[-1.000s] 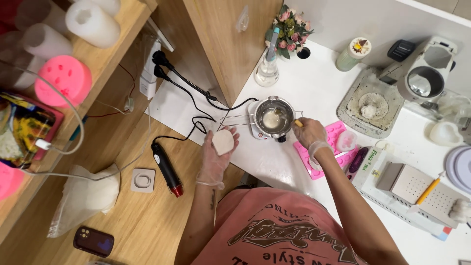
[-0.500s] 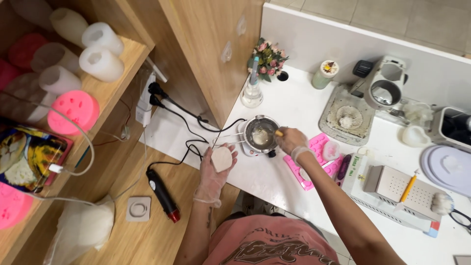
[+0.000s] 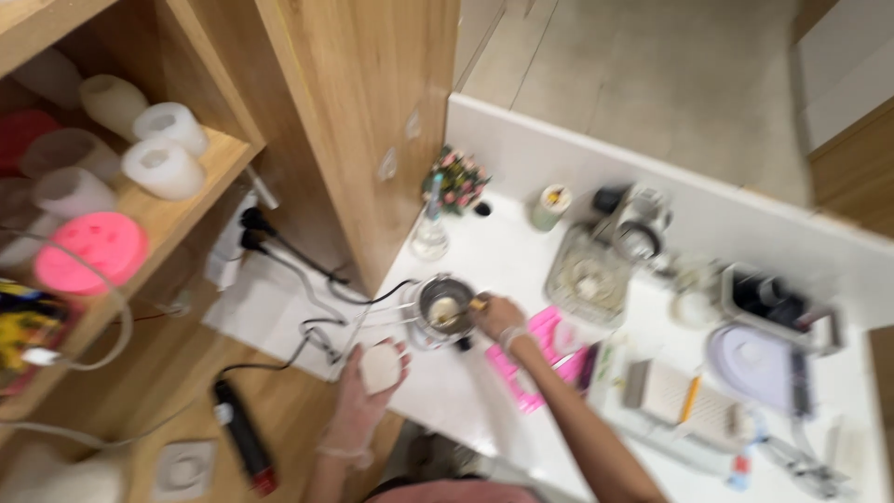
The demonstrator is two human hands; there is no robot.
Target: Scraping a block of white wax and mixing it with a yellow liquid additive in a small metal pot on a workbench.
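Your gloved left hand (image 3: 368, 387) cupped a round, pale, waxy-looking disc (image 3: 380, 368) in its palm near the small metal pot (image 3: 444, 305). Your right hand (image 3: 495, 315) pinched a yellowish stick there. The disc seemed light, rigid and brittle; hold it underneath.

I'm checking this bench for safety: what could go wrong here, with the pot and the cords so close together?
1. The metal pot sits on a small burner near the counter edge while the right hand works at its rim; a nudge might tip it.
2. Black cords trail right beside the pot and could snag.
3. The left hand holds a white round piece over the edge; it may drop.
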